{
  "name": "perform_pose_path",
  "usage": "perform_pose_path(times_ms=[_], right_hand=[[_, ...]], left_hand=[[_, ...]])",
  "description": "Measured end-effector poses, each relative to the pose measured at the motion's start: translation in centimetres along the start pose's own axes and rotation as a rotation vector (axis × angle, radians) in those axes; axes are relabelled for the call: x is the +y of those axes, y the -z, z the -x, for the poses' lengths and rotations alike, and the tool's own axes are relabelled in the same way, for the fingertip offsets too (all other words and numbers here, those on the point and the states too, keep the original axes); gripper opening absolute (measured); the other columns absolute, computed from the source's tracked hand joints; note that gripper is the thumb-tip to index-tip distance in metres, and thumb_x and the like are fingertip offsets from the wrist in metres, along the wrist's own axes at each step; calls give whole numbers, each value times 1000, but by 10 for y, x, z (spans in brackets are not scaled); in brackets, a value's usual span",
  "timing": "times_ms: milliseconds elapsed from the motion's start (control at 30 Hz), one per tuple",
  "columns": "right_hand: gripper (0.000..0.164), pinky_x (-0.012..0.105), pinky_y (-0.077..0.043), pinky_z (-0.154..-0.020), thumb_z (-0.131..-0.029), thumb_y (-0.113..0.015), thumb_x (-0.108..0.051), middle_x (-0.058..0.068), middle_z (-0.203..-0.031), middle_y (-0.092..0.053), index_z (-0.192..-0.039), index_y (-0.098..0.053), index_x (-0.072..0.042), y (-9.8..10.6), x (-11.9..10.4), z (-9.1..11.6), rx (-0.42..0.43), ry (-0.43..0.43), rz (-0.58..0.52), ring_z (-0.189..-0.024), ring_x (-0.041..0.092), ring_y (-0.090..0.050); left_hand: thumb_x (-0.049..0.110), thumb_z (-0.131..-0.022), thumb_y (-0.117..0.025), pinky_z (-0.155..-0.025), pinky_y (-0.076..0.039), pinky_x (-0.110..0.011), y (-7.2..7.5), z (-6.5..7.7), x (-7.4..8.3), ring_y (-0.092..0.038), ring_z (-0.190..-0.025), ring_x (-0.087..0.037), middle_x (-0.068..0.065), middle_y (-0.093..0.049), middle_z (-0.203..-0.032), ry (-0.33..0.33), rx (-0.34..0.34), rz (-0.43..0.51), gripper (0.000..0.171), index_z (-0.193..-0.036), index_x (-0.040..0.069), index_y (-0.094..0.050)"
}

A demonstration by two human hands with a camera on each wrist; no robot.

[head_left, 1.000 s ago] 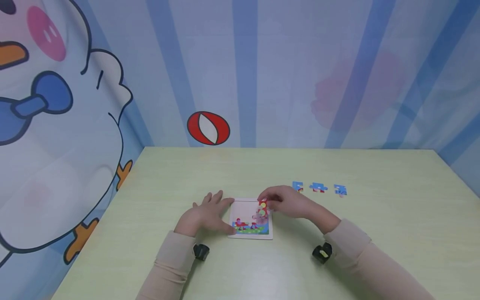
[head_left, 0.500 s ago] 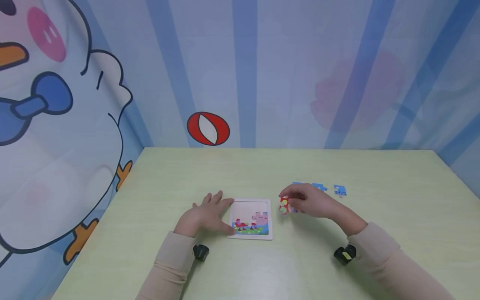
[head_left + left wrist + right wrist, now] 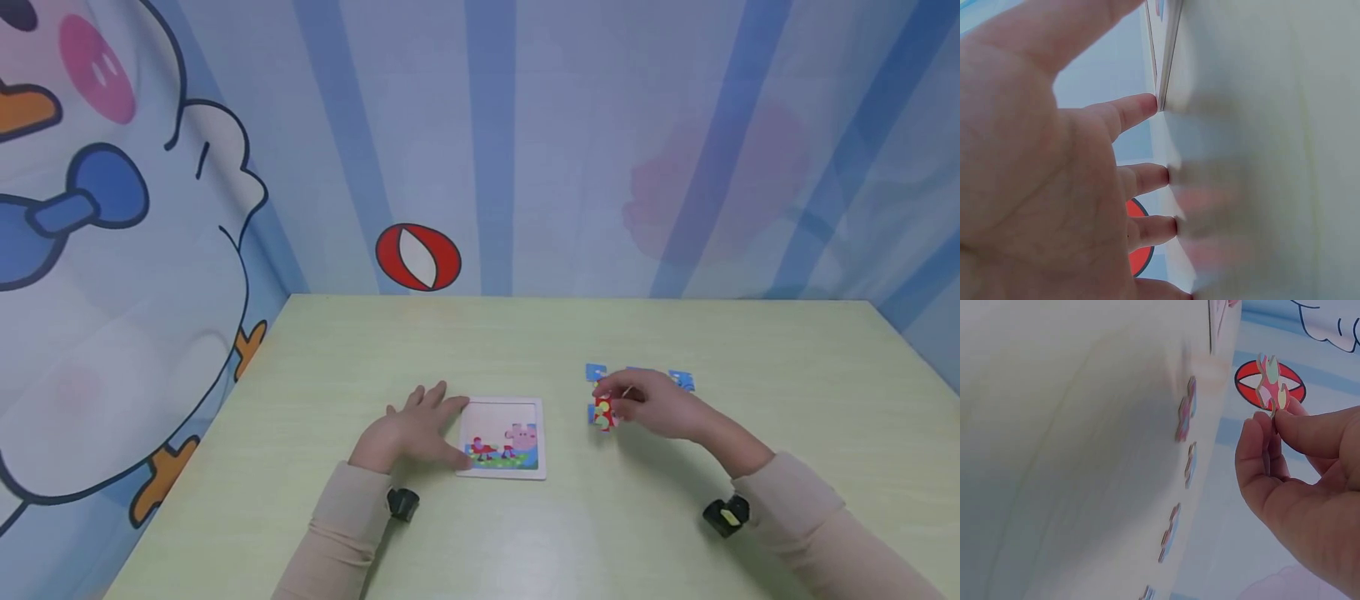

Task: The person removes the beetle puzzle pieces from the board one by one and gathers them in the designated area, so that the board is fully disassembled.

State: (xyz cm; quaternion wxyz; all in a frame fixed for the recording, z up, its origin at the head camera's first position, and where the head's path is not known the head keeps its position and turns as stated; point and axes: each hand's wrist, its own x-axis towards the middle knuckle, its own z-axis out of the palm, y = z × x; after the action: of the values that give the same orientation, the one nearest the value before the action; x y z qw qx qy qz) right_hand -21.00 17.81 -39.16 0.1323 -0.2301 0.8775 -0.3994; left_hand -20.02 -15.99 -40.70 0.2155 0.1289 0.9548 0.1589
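My left hand [image 3: 411,429] lies with spread fingers at the left side of a white puzzle tray [image 3: 542,442]; index finger and thumb touch its left corners. In the left wrist view, one fingertip [image 3: 1146,104] meets the tray's edge. Joined pieces fill the tray's lower part, among them a pink pig's head [image 3: 522,437] at right; its upper part shows bare backing. Right of the tray, my right hand [image 3: 663,406] pinches a red puzzle piece [image 3: 603,410] with yellow and green dots between thumb and fingers. The right wrist view shows this piece [image 3: 1270,381] held off the table.
Several loose puzzle pieces lie around the right hand, including a blue one [image 3: 596,372] and another [image 3: 682,379] farther right; the hand partly covers others. The pale table [image 3: 360,350] ends at a striped blue backdrop [image 3: 570,150].
My right hand has lifted the red piece from the tray's right side and carried it rightward to the loose pieces, uncovering the pig's head. My left hand stays in place.
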Motion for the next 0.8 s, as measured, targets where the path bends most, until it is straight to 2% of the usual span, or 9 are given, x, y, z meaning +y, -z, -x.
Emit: perform_pose_path(times_ms=[367, 600, 800], right_hand=[[22, 29, -48, -66, -92, -52, 4, 11, -97, -62, -111, -63, 2, 9, 21, 7, 14, -34, 76, -75, 17, -55], [22, 27, -46, -63, -90, -53, 6, 13, -103, -64, -109, -65, 1, 12, 35, 6, 25, -43, 119, -74, 16, -53], [21, 26, -45, -62, -91, -53, 6, 6, -89, -62, -107, -65, 1, 13, 39, 6, 13, -58, 133, -70, 15, -52]], left_hand=[[45, -78, -75, -106, -10, -75, 0, 0, -1, -6, -146, -43, -13, -13, -161, -1, 1, 1, 86, -150, 21, -35], [45, -78, -75, -105, -10, -75, 1, 2, 1, -7, -146, -44, -14, -13, -161, -1, -2, 0, 86, -150, 20, -35], [45, -78, -75, -106, -10, -75, 1, 2, 1, -6, -146, -43, -14, -13, -161, 2, -4, 2, 86, -150, 21, -35]])
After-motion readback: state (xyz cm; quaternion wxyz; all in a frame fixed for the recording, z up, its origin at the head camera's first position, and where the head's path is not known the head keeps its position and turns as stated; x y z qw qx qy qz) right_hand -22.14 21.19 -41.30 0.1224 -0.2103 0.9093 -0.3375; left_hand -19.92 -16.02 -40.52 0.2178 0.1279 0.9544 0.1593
